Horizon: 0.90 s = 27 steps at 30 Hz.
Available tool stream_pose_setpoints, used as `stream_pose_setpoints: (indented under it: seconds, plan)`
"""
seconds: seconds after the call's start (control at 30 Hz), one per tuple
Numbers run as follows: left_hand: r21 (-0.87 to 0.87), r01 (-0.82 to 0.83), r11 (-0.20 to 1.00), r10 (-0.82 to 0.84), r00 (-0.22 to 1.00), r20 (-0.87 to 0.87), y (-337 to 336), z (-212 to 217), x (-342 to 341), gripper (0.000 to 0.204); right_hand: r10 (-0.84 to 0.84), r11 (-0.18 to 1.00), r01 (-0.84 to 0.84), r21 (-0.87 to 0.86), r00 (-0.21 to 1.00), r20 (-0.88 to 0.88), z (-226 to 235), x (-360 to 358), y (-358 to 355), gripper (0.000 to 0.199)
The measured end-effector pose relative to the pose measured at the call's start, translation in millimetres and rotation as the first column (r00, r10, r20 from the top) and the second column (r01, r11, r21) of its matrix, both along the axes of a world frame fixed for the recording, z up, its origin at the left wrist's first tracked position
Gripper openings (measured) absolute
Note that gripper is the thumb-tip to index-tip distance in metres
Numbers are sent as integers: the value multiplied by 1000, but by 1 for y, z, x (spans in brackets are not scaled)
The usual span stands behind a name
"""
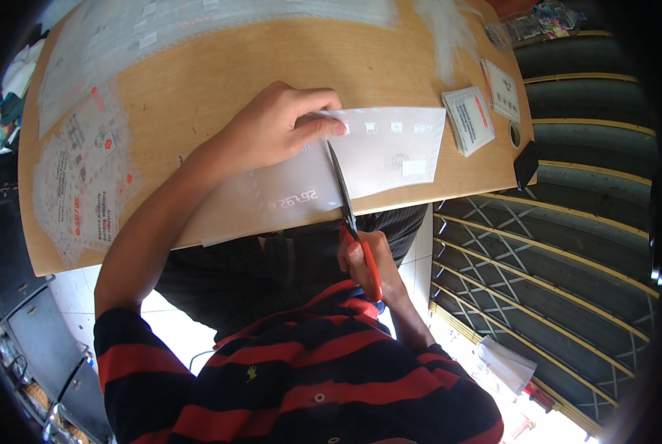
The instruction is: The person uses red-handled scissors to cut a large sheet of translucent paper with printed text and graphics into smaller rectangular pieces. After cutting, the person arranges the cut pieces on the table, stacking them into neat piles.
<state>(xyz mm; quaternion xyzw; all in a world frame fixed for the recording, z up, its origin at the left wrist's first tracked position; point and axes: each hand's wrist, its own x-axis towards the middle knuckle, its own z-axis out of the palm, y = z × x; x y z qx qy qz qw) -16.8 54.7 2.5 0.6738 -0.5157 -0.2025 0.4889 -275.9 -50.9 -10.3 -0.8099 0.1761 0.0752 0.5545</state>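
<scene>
A translucent printed plastic sheet (379, 159) lies over the near edge of the table, its right part lifted off the wood. My left hand (279, 122) pinches the sheet's far edge between thumb and fingers. Closed round the handles of a pair of scissors (373, 270) with orange-red grips is my right hand (360, 255), just off the near table edge. The scissors' dark blades point away from me, along a line in the sheet, with their tip close below my left fingers. Whether the lower blade is under the sheet I cannot tell.
Printed translucent pieces (87, 185) are heaped at the table's left. Larger plastic sheets (220, 26) cover the far side. Two small stacks, one of printed packets (468, 122) and another of cards (501, 89), sit at the right. A folding metal gate (553, 244) stands beyond.
</scene>
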Motion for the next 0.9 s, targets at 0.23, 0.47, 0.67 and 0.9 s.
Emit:
stream_pose_setpoints:
  seconds: [0.23, 0.47, 0.67, 0.9]
  plan:
    - [10, 42, 999, -41, 998, -44, 2, 5, 0, 18, -33, 999, 33, 22, 999, -5, -3, 2, 3, 73]
    - [34, 88, 996, -87, 996, -33, 6, 8, 10, 17, -61, 998, 60, 26, 998, 22, -6, 1, 6, 72]
    - [43, 137, 990, -138, 990, 8, 5, 0, 14, 21, -16, 999, 18, -42, 999, 43, -7, 2, 4, 73]
    - [159, 144, 977, -142, 990, -28, 4, 4, 7, 22, -47, 999, 47, 10, 999, 8, -8, 2, 4, 76]
